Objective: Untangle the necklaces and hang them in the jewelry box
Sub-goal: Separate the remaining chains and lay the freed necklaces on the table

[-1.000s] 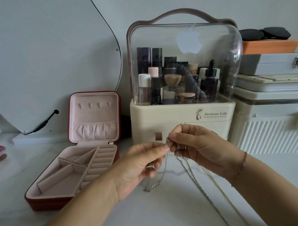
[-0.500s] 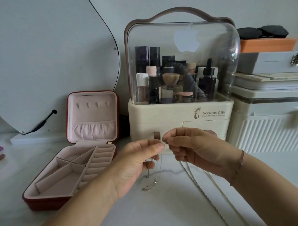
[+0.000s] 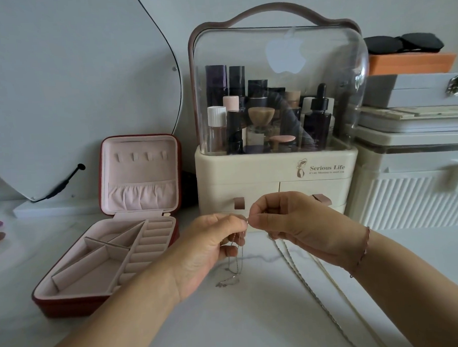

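White stone-look tabletop carries everything: a cream cosmetics organiser stands at the back, and to its left sits the red jewelry box, lid upright, its row of small hooks bare and its pink compartments holding nothing, so no necklace is hung yet. In front of the organiser the left hand and the right hand meet fingertip to fingertip, each with thumb and forefinger pinched on the same small silver spot of chain, the other fingers curled beneath. From under the right hand the longer necklaces trail across the table toward its near right edge. From the left hand a fine chain hangs in a loop, its pendant touching the table. The step in hand looks like teasing apart a knot or clasp at the pinch; which of the two is too small to tell. Done well, this calls for slack, not pull: let the long strands rest on the table so their weight does not tighten the snarl, roll the links loose between the fingertips, and free the fine chain first, since it seems the likeliest to kink.
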The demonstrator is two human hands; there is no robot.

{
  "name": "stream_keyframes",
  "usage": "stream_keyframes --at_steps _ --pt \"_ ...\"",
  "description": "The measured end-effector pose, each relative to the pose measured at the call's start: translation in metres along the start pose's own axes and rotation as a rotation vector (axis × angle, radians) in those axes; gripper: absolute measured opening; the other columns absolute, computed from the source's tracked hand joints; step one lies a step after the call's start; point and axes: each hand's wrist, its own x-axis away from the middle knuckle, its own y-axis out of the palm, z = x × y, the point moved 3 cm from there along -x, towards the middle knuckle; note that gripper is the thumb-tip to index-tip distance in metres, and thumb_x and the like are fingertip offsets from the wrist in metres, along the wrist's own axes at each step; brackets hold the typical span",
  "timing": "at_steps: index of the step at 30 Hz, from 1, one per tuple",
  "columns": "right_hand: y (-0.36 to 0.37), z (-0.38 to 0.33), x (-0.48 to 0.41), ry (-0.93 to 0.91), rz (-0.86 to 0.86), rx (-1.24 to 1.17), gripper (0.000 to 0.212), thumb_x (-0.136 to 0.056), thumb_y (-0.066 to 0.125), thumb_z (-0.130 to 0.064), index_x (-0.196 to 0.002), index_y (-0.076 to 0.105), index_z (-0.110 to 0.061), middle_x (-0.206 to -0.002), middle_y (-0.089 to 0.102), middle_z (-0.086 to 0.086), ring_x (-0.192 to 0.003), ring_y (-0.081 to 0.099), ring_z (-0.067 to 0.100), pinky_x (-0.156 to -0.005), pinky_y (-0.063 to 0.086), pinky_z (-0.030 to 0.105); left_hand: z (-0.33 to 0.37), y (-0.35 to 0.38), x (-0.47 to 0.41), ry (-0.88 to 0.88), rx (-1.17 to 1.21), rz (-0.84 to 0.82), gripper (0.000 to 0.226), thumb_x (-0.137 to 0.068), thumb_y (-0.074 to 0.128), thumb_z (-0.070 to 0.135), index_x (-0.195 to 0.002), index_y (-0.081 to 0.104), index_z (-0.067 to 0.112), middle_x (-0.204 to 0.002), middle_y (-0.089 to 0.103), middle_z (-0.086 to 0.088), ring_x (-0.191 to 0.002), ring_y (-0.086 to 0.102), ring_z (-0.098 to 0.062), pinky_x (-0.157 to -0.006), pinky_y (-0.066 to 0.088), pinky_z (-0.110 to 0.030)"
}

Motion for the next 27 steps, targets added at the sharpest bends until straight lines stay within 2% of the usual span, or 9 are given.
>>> stream_keyframes --at_steps 3,6,9,14,17,21,24,27 --pt "0.0008 0.0003 0.0004 0.026 -0.022 0.055 0.008 -0.085 0.065 -0.009 -0.077 0.064 -0.009 -0.056 0.05 -0.01 -0.056 0.039 0.007 -0.06 0.034 0.02 0.0012 -0.0015 -0.0021 0.024 0.002 0.037 0.02 -0.05 0.066 0.038 -0.059 0.067 0.02 -0.063 0.053 0.0 -0.061 0.051 -0.007 -0.056 0.04 -0.021" --pt "0.0032 0.0008 0.0004 0.053 -0.045 0.108 0.014 -0.084 0.065 -0.012 -0.07 0.063 -0.014 -0.056 0.047 -0.008 -0.056 0.039 0.006 -0.061 0.034 0.021 0.0006 0.0002 -0.0011 0.03 0.014 0.005 0.02 -0.052 0.065 0.037 -0.061 0.068 0.02 -0.063 0.054 0.001 -0.061 0.051 -0.007 -0.057 0.04 -0.021" --pt "0.0028 0.0007 0.0004 0.052 -0.017 0.109 0.012 -0.071 0.064 -0.023 -0.07 0.06 -0.012 -0.06 0.045 -0.003 -0.058 0.038 0.008 -0.06 0.034 0.021 -0.0005 0.0023 0.0007 0.003 0.035 -0.046 0.02 -0.052 0.064 0.035 -0.062 0.067 0.018 -0.065 0.054 -0.001 -0.062 0.051 -0.008 -0.058 0.04 -0.022" --pt "0.0021 0.0038 -0.0003 0.042 -0.044 -0.167 0.011 -0.07 0.06 -0.013 -0.077 0.056 -0.005 -0.067 0.049 0.004 -0.062 0.042 0.01 -0.061 0.036 0.02 0.0011 0.0058 0.0018 -0.065 0.023 -0.16 0.017 -0.051 0.062 0.035 -0.06 0.066 0.021 -0.069 0.059 0.0 -0.063 0.054 -0.009 -0.06 0.042 -0.023" --pt "0.0023 0.0044 -0.0021 0.047 -0.044 -0.27 0.007 -0.076 0.063 -0.003 -0.073 0.058 -0.006 -0.069 0.052 0.006 -0.061 0.043 0.009 -0.059 0.037 0.018 -0.0002 0.001 -0.0025 -0.067 0.019 -0.093 0.022 -0.047 0.063 0.035 -0.06 0.07 0.019 -0.067 0.06 0.001 -0.061 0.055 -0.007 -0.058 0.041 -0.023" --pt "-0.0012 0.004 -0.0032 0.069 0.004 -0.309 0.019 -0.084 0.059 0.005 -0.068 0.061 -0.005 -0.074 0.054 0.014 -0.057 0.045 0.009 -0.055 0.039 0.017 -0.0011 -0.0022 -0.0039 -0.056 -0.035 -0.031 0.017 -0.049 0.064 0.03 -0.06 0.072 0.019 -0.068 0.058 0.0 -0.06 0.056 -0.006 -0.059 0.041 -0.022" --pt "0.0004 0.0023 -0.0022 0.066 -0.014 -0.326 0.015 -0.085 0.057 0.005 -0.072 0.059 -0.003 -0.066 0.06 0.006 -0.053 0.045 0.008 -0.052 0.037 0.017 0.0006 0.0 -0.002 -0.041 -0.036 -0.053 0.015 -0.052 0.064 0.03 -0.06 0.071 0.02 -0.068 0.057 0.002 -0.061 0.054 -0.005 -0.059 0.041 -0.02" --pt "0.0031 0.0015 -0.0017 0.086 -0.04 -0.363 0.02 -0.086 0.054 0.003 -0.069 0.059 -0.007 -0.068 0.062 0.004 -0.05 0.039 0.007 -0.05 0.031 0.018 0.002 0.0012 -0.0015 -0.026 -0.047 -0.087 0.02 -0.05 0.062 0.036 -0.06 0.069 0.02 -0.068 0.057 0.005 -0.063 0.053 -0.005 -0.06 0.04 -0.02"
